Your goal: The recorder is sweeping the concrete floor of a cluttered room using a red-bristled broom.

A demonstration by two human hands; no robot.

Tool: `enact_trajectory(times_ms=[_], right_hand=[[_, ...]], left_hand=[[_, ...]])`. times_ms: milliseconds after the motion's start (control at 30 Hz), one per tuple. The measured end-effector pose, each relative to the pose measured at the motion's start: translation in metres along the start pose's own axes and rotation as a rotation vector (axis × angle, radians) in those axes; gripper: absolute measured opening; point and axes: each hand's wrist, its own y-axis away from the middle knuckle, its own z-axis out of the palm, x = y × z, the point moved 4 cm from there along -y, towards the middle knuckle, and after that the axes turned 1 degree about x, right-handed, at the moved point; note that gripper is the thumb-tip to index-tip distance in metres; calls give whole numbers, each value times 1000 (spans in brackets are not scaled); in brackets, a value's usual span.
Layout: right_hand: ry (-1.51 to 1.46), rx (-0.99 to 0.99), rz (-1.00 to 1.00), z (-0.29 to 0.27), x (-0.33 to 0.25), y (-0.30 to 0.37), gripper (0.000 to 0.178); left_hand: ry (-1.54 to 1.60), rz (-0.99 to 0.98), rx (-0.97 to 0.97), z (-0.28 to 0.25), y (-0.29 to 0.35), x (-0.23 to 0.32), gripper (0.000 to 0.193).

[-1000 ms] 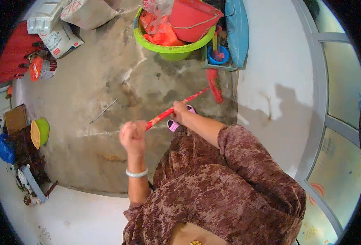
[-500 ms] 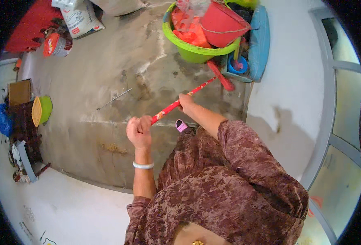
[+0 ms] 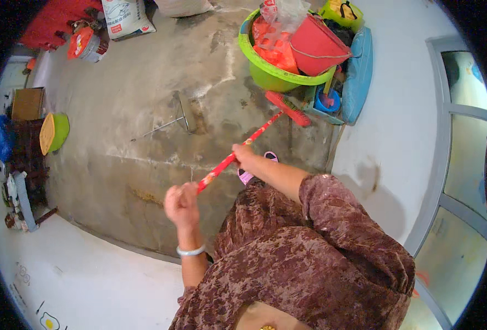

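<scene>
A red long-handled broom (image 3: 216, 170) with a patterned stick slants across the middle of the head view. My left hand (image 3: 181, 206), with a pale bangle at its wrist, is closed around the top end of the stick. Further down, my right hand (image 3: 244, 157) grips the stick near its middle. The broom's red bristle head (image 3: 287, 109) is at the floor, just in front of a large green tub (image 3: 274, 81). Left of the broom lies a thin metal rod (image 3: 158, 130) joined to a flat, floor-coloured piece (image 3: 184, 112), perhaps a dustpan.
The tub holds a red bucket (image 3: 318, 47) and orange plastic bags (image 3: 275, 49). Beside it are a small blue pail (image 3: 328, 102) and a blue basin (image 3: 359, 77). White sacks (image 3: 127, 19) stand at the far left; a yellow-green tub (image 3: 55, 133) sits along the left. A white wall (image 3: 395, 121) runs on the right.
The broom head has swung a little left, away from the small blue pail. Both hands keep their hold. The flat piece on the rod now shows; the view has shifted, and both my shoes appear.
</scene>
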Motion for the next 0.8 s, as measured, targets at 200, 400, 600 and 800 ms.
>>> enact_trajectory(times_ms=[200, 400, 600, 800], right_hand=[[36, -92, 78, 31, 27, 11, 13], [112, -91, 34, 75, 14, 54, 15], [213, -44, -51, 50, -15, -20, 15], [318, -101, 36, 88, 10, 30, 13]], left_hand=[[-77, -9, 70, -16, 9, 24, 36], [145, 43, 23, -47, 11, 55, 35], [37, 74, 209, -35, 4, -16, 34], [-62, 45, 234, -37, 20, 47, 35]])
